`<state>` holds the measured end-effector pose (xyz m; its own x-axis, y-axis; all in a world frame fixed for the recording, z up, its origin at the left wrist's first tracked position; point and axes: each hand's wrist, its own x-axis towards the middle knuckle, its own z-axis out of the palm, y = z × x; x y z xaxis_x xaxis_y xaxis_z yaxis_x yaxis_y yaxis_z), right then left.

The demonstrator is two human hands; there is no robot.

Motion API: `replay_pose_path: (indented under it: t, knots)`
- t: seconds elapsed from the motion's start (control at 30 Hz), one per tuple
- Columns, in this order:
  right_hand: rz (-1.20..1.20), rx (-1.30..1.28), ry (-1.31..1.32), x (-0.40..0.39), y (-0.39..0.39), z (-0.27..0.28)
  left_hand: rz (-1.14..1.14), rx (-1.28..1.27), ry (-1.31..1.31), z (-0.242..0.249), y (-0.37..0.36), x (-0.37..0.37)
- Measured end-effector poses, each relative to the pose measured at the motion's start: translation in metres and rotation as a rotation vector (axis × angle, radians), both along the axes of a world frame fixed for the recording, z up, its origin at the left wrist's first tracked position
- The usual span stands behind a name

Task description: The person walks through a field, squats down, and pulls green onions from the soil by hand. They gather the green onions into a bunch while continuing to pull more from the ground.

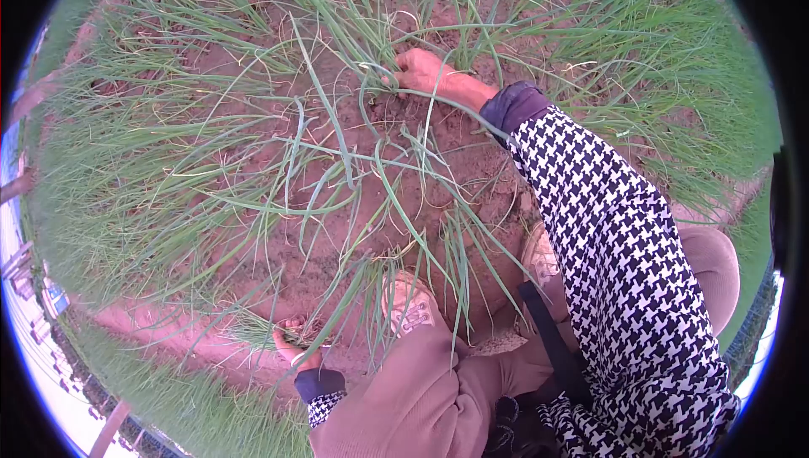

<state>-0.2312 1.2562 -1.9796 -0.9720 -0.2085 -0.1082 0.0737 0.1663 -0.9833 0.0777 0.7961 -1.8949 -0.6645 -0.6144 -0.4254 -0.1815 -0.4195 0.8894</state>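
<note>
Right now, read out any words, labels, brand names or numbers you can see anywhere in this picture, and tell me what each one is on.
None can be read.
The tan shoe carries a pale patterned patch that may be a logo, too blurred to read.
The black-and-white houndstooth sleeve, the right hand in the thin green onion-like plants, the left hand and the reddish soil bear no text.

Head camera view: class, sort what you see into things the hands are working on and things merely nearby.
In hand:
right hand grasping thin green stalks
left hand holding a bunch of green stalks

Nearby:
reddish-brown soil
beige shoe
black strap
</note>
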Motion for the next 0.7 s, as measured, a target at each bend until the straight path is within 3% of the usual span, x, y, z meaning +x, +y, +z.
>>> replay_pose_path:
  t: [0.1,0.2,0.33,0.37,0.47,0.5,0.6,0.63,0.7]
  knots:
    - [-0.038,0.104,0.062,-0.003,0.004,-0.022,-0.005,0.016,-0.022,-0.006,0.011,-0.005]
    - [-0.126,0.225,0.322,-0.008,0.003,-0.049,0.019,0.024,-0.082,-0.023,0.006,-0.016]
    - [-0.051,0.295,0.278,-0.02,0.0,-0.038,0.024,0.04,-0.04,-0.027,0.013,-0.023]
    - [-0.122,0.207,0.362,-0.015,-0.003,-0.035,0.033,0.032,-0.043,-0.026,0.014,-0.021]
    - [-0.371,-0.251,0.066,-0.004,-0.005,-0.01,0.088,-0.009,0.004,-0.009,0.01,-0.007]
    - [-0.341,-0.305,0.069,-0.003,-0.009,0.008,0.126,-0.037,0.047,0.004,0.009,0.004]
    - [-0.295,-0.187,0.043,0.029,-0.006,0.037,0.098,-0.081,0.054,0.03,0.001,0.026]
    - [-0.22,-0.054,-0.031,0.028,-0.004,0.027,0.099,-0.082,0.059,0.031,0.0,0.025]
    - [-0.183,-0.075,0.086,0.038,-0.012,0.016,0.086,-0.071,0.043,0.031,0.008,0.019]
